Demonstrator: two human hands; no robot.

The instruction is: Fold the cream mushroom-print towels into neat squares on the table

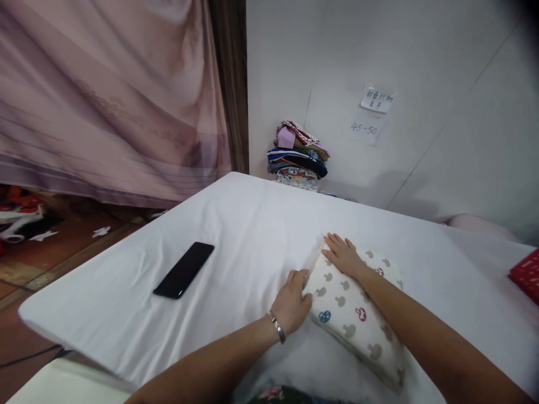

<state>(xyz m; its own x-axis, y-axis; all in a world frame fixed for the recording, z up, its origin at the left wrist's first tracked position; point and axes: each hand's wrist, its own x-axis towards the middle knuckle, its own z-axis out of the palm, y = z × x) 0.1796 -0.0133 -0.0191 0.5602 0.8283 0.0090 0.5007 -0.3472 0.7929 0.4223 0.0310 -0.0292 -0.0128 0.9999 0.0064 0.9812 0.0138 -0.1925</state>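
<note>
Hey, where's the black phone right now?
In the head view the black phone lies flat on the white sheet, left of the left hand and the folded patterned cloth, touching neither.

The folded cloth (357,314) is cream with grey, red and blue mouse-head prints. The phone (184,270) is black on a white sheet (236,235).
</note>
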